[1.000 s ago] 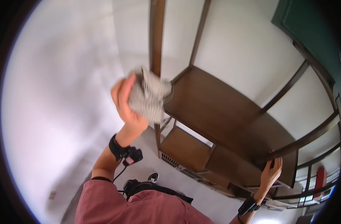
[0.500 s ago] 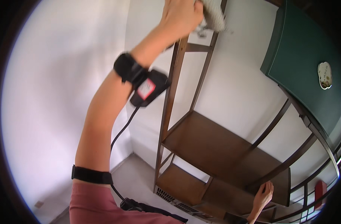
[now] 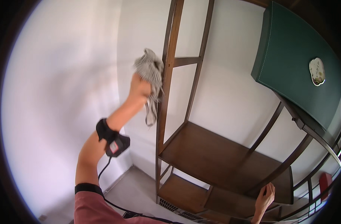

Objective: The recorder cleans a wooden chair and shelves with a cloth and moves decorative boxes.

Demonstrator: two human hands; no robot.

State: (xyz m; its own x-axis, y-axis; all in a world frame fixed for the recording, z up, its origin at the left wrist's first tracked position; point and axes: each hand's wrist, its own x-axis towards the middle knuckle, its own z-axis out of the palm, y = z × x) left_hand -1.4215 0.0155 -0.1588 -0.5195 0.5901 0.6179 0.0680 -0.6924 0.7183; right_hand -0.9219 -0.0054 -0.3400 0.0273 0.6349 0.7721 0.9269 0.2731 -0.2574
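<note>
A grey striped cloth (image 3: pixel 149 69) is bunched in my left hand (image 3: pixel 140 87), which is closed around it. It presses against the outer side of a dark wooden post (image 3: pixel 169 71), and a loose end of the cloth hangs below the hand. The post belongs to a tall brown shelf unit, whose wide shelf board (image 3: pixel 215 149) lies lower down. At the lower right, my right hand (image 3: pixel 265 198) has curled fingers at the front edge of that board, beside the foot of a curved wooden bar (image 3: pixel 290 162). What its fingers grip, if anything, is hidden.
A dark green box (image 3: pixel 293 63) with a pale decorated plaque (image 3: pixel 317 71) sits high at the right. Below are lower shelf boards (image 3: pixel 183 192) and a slotted grille (image 3: pixel 179 210). A white wall (image 3: pixel 66 93) stands at the left, above a grey floor (image 3: pixel 131 188).
My left hand has come down and to the left with the cloth, from high by the post's top to its outer side. My right hand stays near the same shelf edge.
</note>
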